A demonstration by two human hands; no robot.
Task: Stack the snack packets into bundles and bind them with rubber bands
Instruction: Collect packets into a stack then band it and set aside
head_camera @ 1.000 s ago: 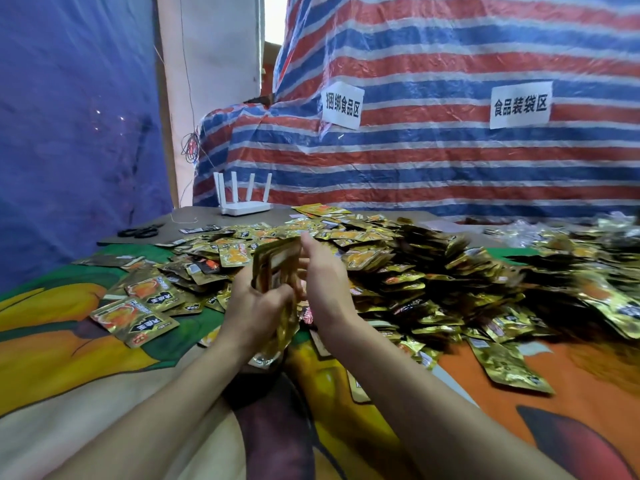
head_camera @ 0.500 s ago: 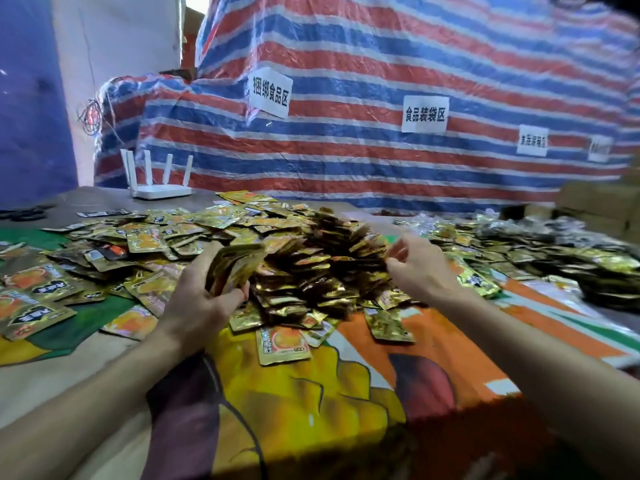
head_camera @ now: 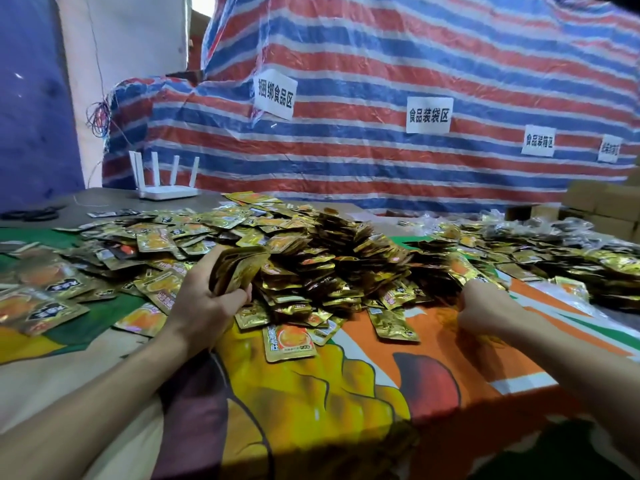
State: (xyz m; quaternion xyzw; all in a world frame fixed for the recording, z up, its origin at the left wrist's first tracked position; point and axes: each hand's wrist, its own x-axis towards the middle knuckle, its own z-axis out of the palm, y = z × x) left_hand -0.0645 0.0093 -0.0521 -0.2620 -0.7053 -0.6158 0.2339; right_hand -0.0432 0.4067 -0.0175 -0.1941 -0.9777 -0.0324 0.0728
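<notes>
At the cloth's (head_camera: 346,393) centre, gold snack packets (head_camera: 332,258) lie heaped. Your left hand (head_camera: 204,303) grips a fanned stack (head_camera: 239,268) at the heap's 9 o'clock. Your right hand (head_camera: 485,306) sits at 4 o'clock, fingers hidden, grip untellable. Tarp sign (head_camera: 273,95) reads 捆绑食品区; next sign (head_camera: 429,115), 食品装袋区.

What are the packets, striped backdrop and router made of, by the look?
Snack packets: likely metallised plastic film, glossy gold, with sharp glints and crimped edges. Striped backdrop: probably woven plastic tarpaulin, faintly shiny, creased. Router: seemingly hard white plastic, smooth, matte.
</notes>
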